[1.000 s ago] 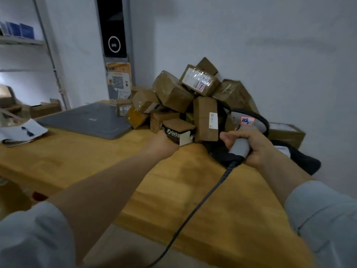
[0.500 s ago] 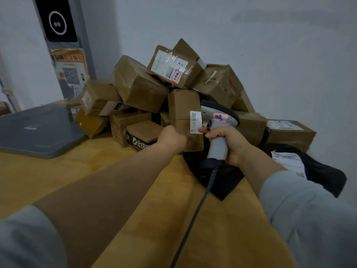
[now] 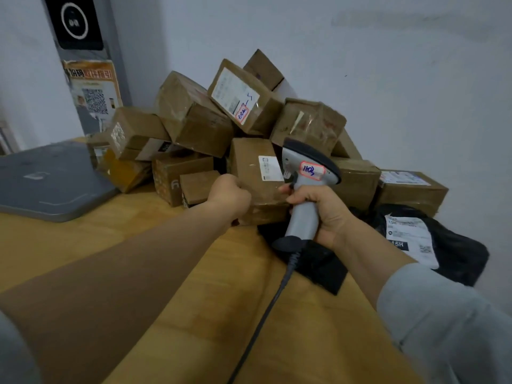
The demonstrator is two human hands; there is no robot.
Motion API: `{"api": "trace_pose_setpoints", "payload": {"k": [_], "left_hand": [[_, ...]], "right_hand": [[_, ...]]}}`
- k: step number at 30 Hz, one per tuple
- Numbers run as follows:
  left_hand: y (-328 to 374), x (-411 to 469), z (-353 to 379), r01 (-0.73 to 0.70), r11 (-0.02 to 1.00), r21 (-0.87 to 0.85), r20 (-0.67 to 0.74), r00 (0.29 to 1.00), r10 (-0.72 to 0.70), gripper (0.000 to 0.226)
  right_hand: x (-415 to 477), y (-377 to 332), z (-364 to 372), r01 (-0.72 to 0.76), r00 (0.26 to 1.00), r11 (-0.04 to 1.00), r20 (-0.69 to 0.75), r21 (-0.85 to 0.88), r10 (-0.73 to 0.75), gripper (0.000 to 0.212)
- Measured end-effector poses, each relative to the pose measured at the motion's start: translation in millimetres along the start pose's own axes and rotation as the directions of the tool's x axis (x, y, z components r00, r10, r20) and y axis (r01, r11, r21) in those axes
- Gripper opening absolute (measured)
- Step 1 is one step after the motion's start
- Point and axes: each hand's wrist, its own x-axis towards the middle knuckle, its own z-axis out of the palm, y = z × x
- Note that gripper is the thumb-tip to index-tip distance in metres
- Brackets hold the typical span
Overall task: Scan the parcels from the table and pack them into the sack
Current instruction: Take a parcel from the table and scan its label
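Gripping a tall brown cardboard parcel (image 3: 253,173) at the pile's front, the left hand (image 3: 228,193) is closed on its edge. The right hand (image 3: 322,210) clasps a grey corded barcode scanner (image 3: 306,187) just beside it, near the wooden counter's (image 3: 138,245) back edge.

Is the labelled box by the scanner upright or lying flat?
Upright: the box stands on end, its label facing the scanner.
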Motion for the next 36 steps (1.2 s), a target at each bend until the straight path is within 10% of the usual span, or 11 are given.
{"api": "trace_pose_setpoints", "payload": {"k": [15,18,25,28,33,36], "left_hand": [[-36,-212,-104,0.16,0.987,-0.035,0.063,0.986,-0.157,0.026],[-48,-238,-110,0.136,0.982,0.133,0.088,0.985,-0.148,0.019],[-58,-246,-87,0.023,0.743,0.669,0.061,0.994,-0.085,0.089],[-57,-249,-85,0.003,0.703,0.711,0.006,1.0,-0.011,0.077],[-66,-250,-116,0.149,0.968,0.2,0.013,0.988,-0.155,0.049],[-77,-256,-139,0.349,0.903,-0.251,0.099,0.937,-0.335,0.045]], "right_hand": [[-202,40,62,-0.202,0.967,0.963,0.193,0.177,0.168,0.024],[-224,52,74,-0.27,0.953,0.943,0.198,0.196,0.231,0.025],[-244,64,82,-0.195,0.98,0.969,-0.012,0.155,0.199,0.026],[-249,66,73,-0.194,0.974,0.966,-0.085,0.174,0.211,0.023],[-259,66,58,-0.208,0.967,0.959,-0.106,0.193,0.231,0.021],[-260,66,59,-0.233,0.965,0.952,-0.071,0.2,0.251,0.022]]}}
